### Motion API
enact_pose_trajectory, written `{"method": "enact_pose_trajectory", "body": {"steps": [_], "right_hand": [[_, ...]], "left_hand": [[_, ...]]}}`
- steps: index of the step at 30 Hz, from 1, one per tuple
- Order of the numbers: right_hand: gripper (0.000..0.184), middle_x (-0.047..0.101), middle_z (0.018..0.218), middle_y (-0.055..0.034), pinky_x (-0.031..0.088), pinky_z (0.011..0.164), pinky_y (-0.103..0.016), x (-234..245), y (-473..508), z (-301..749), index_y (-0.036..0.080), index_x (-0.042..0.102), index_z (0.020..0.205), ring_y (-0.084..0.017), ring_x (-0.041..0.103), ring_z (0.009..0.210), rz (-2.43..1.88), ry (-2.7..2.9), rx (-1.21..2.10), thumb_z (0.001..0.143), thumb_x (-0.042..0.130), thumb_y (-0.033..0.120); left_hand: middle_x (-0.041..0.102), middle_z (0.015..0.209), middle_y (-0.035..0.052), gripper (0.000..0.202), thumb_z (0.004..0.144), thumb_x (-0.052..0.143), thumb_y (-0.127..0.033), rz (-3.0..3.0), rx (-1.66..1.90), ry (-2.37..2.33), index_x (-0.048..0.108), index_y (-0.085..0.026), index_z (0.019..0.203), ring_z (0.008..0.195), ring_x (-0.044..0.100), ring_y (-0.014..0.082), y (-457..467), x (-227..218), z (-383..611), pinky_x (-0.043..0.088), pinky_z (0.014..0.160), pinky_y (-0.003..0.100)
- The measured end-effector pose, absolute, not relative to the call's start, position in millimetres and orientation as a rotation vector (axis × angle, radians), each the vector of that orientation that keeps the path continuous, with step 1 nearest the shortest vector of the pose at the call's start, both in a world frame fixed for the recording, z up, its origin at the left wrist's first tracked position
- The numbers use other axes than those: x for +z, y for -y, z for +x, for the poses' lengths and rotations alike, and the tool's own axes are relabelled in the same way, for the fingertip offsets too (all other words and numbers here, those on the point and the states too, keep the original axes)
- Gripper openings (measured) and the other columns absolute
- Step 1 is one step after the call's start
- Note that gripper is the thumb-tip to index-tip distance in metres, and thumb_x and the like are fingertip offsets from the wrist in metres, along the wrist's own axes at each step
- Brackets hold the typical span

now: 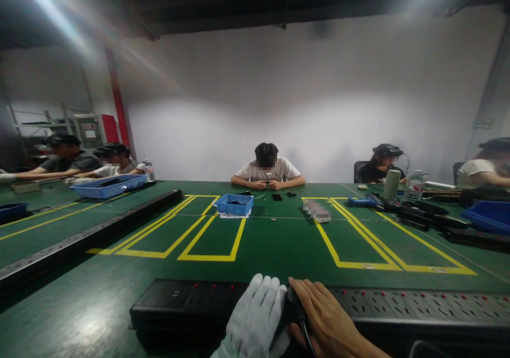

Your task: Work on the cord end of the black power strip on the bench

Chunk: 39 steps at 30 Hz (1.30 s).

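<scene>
A long black power strip [414,307] with rows of sockets and small red buttons lies across the near edge of the green table. My left hand [255,315], in a white glove, reaches over the strip, its fingers close together across the top and the thumb lower at the front. Right beside it, my bare right hand [326,315] is closed around a black plug [294,298] with a black cable [306,331] running down toward me. The plug is over the strip between both hands. Whether its pins sit in a socket is hidden.
Yellow tape lines [207,258] mark the table [279,246]. A blue bin [235,205] stands mid-table; another blue tray [107,186] is at left. A second long black strip [91,236] runs along the left. Tools and a bottle [415,185] lie at right. Several people sit around.
</scene>
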State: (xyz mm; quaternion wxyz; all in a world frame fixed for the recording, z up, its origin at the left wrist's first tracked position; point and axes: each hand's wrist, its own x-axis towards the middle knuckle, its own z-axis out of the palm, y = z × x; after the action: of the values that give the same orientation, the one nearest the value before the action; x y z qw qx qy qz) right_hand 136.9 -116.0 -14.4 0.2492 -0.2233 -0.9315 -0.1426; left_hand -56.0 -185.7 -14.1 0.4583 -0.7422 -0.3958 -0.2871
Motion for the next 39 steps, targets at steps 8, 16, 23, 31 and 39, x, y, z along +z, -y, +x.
{"method": "enact_pose_trajectory", "body": {"steps": [8, 16, 23, 31, 39], "right_hand": [[0.064, 0.055, 0.124, -0.0190, 0.047, 0.089, -0.038, -21.3, 120.4, 131.8, 0.004, 0.036, 0.133, -0.028, 0.055, 0.110, -0.618, 2.454, -0.512, 0.078, 0.051, 0.033], [0.060, 0.055, 0.124, -0.0171, 0.045, 0.090, -0.038, -20.6, 122.8, 131.3, 0.007, 0.042, 0.130, -0.028, 0.053, 0.111, -0.668, 2.446, -0.449, 0.081, 0.048, 0.042], [0.060, 0.054, 0.124, -0.0186, 0.042, 0.091, -0.039, -19.4, 122.6, 130.5, 0.006, 0.040, 0.131, -0.028, 0.052, 0.111, -0.655, 2.461, -0.405, 0.082, 0.047, 0.040], [0.061, 0.053, 0.125, -0.0190, 0.042, 0.092, -0.038, -25.4, 119.6, 131.9, 0.006, 0.039, 0.132, -0.029, 0.051, 0.113, -0.625, 2.468, -0.403, 0.082, 0.045, 0.039], [0.059, 0.054, 0.123, -0.0208, 0.042, 0.092, -0.039, -24.6, 98.7, 122.6, 0.004, 0.040, 0.131, -0.029, 0.051, 0.112, -0.646, 2.462, -0.393, 0.081, 0.044, 0.035]], "left_hand": [[0.057, 0.121, 0.0157, 0.047, 0.082, 0.050, -0.032, -1.904, -0.680, 1.039, 0.053, -0.006, 0.121, 0.118, 0.048, 0.0296, 192.7, -13.4, -58.4, 0.045, 0.097, 0.045], [0.051, 0.129, 0.0160, 0.051, 0.080, 0.053, -0.030, -1.947, -0.591, 1.093, 0.049, -0.006, 0.126, 0.124, 0.042, 0.0312, 192.3, -22.4, -59.5, 0.043, 0.099, 0.047], [0.053, 0.126, 0.0163, 0.050, 0.080, 0.054, -0.027, -1.917, -0.628, 1.042, 0.051, -0.005, 0.124, 0.123, 0.044, 0.0307, 193.2, -16.3, -59.1, 0.043, 0.099, 0.046], [0.052, 0.129, 0.0136, 0.050, 0.084, 0.052, -0.031, -1.960, -0.609, 1.108, 0.046, -0.009, 0.128, 0.123, 0.044, 0.0286, 183.9, -34.4, -65.3, 0.040, 0.102, 0.046], [0.053, 0.127, 0.0129, 0.048, 0.084, 0.051, -0.028, -1.936, -0.592, 1.137, 0.046, -0.010, 0.128, 0.118, 0.049, 0.0258, 162.8, -35.4, -68.5, 0.042, 0.101, 0.044]]}}
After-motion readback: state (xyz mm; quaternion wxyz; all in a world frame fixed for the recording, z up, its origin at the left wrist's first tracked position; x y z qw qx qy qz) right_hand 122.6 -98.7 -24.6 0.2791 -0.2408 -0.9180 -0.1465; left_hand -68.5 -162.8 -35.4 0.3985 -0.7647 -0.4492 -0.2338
